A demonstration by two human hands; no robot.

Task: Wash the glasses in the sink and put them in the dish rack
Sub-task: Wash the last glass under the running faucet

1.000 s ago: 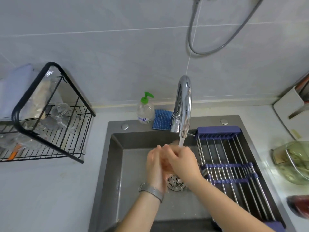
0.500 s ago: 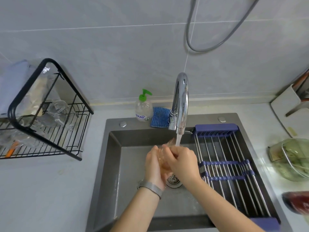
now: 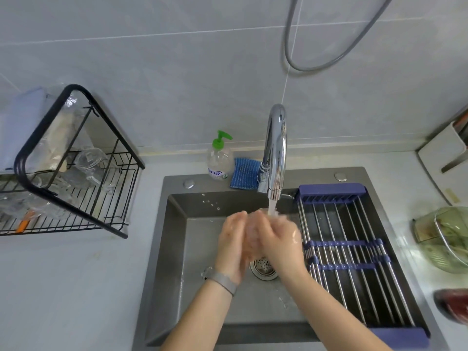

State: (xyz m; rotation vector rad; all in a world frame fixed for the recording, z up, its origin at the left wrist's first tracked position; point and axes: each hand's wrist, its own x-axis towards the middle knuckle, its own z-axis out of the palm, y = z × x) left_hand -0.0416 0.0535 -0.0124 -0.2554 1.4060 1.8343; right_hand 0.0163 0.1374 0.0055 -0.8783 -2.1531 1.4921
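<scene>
My left hand (image 3: 231, 243) and my right hand (image 3: 279, 239) are cupped around a small clear glass (image 3: 252, 234) over the grey sink (image 3: 177, 224). Most of the glass is hidden between my palms and blurred. Water runs from the chrome faucet (image 3: 275, 153) onto the glass and my right hand. The black wire dish rack (image 3: 76, 188) stands on the counter at the left, and several clear glasses (image 3: 91, 163) rest in it.
A soap bottle (image 3: 219, 160) with a green pump and a blue sponge (image 3: 244, 177) sit behind the sink. A blue roll-up drain rack (image 3: 349, 249) covers the sink's right part. A green bowl (image 3: 445, 239) and a white holder (image 3: 443, 158) stand at the right.
Both hands have stayed under the stream and shifted around the glass; the glass sits a little higher and closer to the spout. Water now splashes over my right hand.
</scene>
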